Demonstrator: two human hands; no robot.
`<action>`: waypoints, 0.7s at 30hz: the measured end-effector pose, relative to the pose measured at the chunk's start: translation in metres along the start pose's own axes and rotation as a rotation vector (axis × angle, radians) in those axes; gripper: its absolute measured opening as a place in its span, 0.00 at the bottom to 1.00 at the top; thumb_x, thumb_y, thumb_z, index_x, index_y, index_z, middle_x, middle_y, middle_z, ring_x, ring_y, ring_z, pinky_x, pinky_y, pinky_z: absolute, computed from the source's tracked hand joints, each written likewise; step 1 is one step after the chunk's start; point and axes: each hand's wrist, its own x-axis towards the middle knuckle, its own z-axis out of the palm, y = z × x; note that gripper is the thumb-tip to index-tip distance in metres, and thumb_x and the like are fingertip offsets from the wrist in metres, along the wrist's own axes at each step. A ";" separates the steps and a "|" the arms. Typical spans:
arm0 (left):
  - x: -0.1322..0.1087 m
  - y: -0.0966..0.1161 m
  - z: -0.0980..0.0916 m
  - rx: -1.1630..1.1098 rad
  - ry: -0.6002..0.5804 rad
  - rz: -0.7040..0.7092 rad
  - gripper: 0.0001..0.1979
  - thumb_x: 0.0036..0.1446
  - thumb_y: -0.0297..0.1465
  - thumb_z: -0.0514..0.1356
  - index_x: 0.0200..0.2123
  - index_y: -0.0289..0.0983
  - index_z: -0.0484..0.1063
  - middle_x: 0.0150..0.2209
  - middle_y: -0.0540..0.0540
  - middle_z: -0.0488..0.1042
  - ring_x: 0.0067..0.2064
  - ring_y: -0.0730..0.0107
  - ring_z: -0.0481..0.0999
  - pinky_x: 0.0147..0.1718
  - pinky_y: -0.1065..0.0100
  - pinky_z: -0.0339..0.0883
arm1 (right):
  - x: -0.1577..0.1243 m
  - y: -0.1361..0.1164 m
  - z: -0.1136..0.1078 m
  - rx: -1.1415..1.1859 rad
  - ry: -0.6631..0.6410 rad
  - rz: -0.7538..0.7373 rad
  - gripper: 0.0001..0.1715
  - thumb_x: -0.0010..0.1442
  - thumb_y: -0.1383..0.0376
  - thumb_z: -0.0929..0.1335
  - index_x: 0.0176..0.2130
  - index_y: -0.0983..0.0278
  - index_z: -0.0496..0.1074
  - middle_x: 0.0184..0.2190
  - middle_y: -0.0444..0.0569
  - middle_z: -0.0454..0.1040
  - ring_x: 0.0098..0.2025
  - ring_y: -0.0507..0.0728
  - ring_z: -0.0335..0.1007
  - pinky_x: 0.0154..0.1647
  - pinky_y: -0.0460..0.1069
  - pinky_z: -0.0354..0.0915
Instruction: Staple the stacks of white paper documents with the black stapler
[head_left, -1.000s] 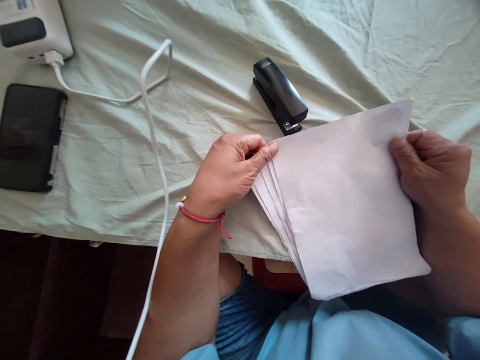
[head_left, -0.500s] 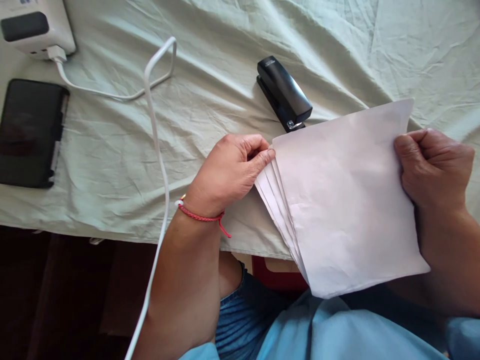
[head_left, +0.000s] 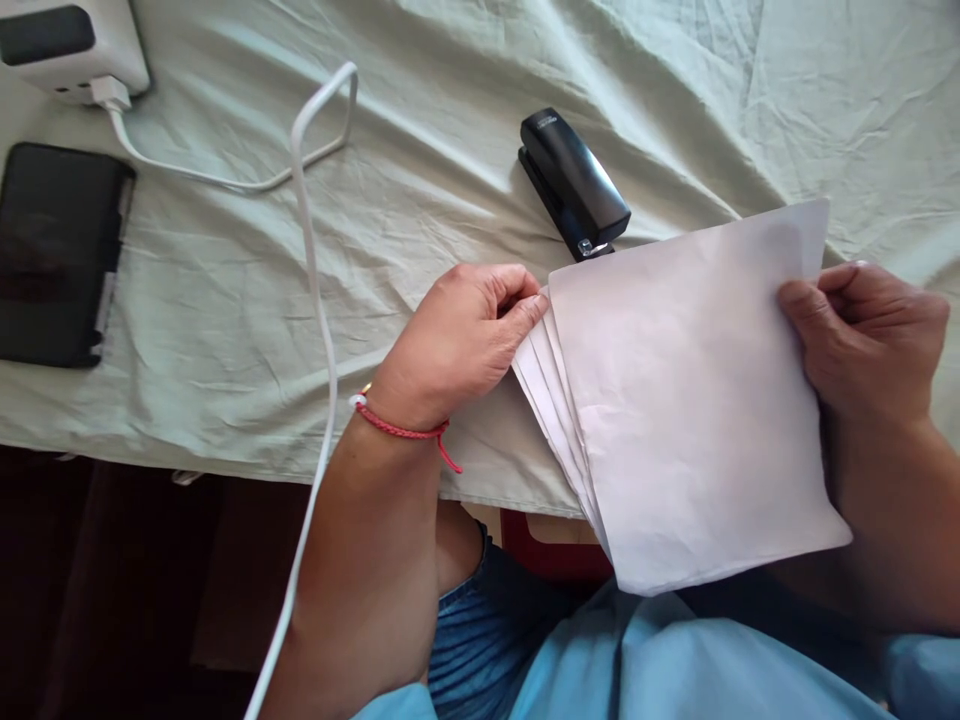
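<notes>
A fanned stack of white paper sheets (head_left: 697,400) is held between my two hands, partly over the table's front edge. My left hand (head_left: 469,335) pinches the stack's upper left corner, where several sheet edges spread apart; a red braided bracelet is on that wrist. With the thumb on top, my right hand (head_left: 870,335) grips the right edge of the sheets; its fingers are partly hidden behind the paper. Just beyond the stack lies a black stapler (head_left: 576,180), slanting, its near end close to the paper's top edge.
A pale green cloth (head_left: 420,130) with wrinkles covers the table. At the far left are a black phone (head_left: 60,255) and a white charging device (head_left: 112,45). Its white cable (head_left: 315,280) loops across the cloth and runs over the front edge beside my left arm.
My right thumb has slid slightly inward over the paper. The sheets stay in both hands, their lower right corner shifted a little left. The view has moved slightly.
</notes>
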 end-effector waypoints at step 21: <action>-0.001 0.001 0.000 -0.003 -0.014 -0.007 0.10 0.66 0.31 0.60 0.33 0.38 0.79 0.29 0.51 0.73 0.32 0.69 0.66 0.33 0.66 0.59 | 0.000 0.002 -0.010 -0.024 -0.118 0.041 0.22 0.56 0.52 0.82 0.30 0.64 0.76 0.21 0.41 0.66 0.23 0.46 0.53 0.19 0.43 0.48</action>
